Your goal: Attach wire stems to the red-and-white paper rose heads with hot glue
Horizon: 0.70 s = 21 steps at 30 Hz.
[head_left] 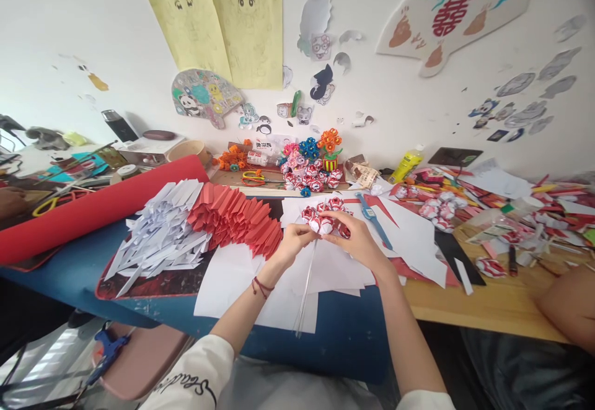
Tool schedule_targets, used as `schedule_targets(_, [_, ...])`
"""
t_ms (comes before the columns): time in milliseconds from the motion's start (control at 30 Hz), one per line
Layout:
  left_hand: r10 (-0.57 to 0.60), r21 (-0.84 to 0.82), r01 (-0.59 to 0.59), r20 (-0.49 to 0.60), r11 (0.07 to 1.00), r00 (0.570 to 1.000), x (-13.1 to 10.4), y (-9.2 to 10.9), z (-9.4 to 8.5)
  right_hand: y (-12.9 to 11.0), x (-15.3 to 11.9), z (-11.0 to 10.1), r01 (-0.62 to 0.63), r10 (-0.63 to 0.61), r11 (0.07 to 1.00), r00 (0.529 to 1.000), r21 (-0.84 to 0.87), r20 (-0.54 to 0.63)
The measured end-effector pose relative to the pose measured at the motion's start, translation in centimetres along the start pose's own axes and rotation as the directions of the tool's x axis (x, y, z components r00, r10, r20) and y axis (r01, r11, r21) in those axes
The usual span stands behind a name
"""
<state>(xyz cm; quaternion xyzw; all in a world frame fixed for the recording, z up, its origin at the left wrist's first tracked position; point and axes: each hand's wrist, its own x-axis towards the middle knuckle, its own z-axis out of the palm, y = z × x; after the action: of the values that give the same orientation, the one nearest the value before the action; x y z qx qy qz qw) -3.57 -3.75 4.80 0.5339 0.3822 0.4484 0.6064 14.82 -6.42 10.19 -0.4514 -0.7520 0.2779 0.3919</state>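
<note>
Desk (493, 311), white sheets (260, 311), hands handling a red-and-white flower bunch (320, 225) above the sheets.
Left hand (294, 241) pinches the bunch's underside, right hand (357, 241) curls round its side; thin stems (305, 295) trail down. Likely a two-handed holding step, calling for light fingers.

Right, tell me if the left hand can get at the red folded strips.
Probably yes: the red folded strips lie close beside the left hand with nothing visibly between, though it is busy holding paper flowers.
</note>
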Motion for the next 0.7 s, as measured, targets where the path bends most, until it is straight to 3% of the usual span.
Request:
schedule_targets(167, [0.009, 0.003, -0.008, -0.031, 1.000, 0.999, 0.3, 0.2, -0.1, -0.2, 0.0, -0.3, -0.014, 0.014, 1.000, 1.000, -0.010, -0.019])
schedule_targets(333, [0.053, 0.005, -0.053, -0.131, 0.999, 0.990, 0.9, 1.4, -1.5, 1.3, -2.8, -0.9, -0.071, 0.064, 0.993, 0.996, -0.097, -0.069])
schedule_targets(433, [0.110, 0.017, -0.109, -0.184, 0.994, 0.977, 1.6, 2.8, -2.8, 3.5, -4.9, 0.4, -0.058, 0.052, 0.954, 0.998, -0.293, -0.026])
schedule_targets(533, [0.159, 0.031, -0.156, -0.215, 0.987, 0.964, 2.1, 4.2, -3.6, 5.2, -5.8, 2.2, -0.040, 0.048, 0.922, 0.999, -0.385, 0.010])
schedule_targets(633, [0.201, 0.046, -0.195, -0.238, 0.980, 0.950, 2.2, 5.1, -3.7, 5.4, -5.6, 3.1, -0.045, 0.045, 0.903, 0.999, -0.427, -0.010])
schedule_targets(700, [0.221, 0.052, -0.215, -0.251, 0.975, 0.942, 2.0, 5.5, -3.6, 4.6, -5.2, 3.3, -0.059, 0.042, 0.928, 0.998, -0.367, -0.054])
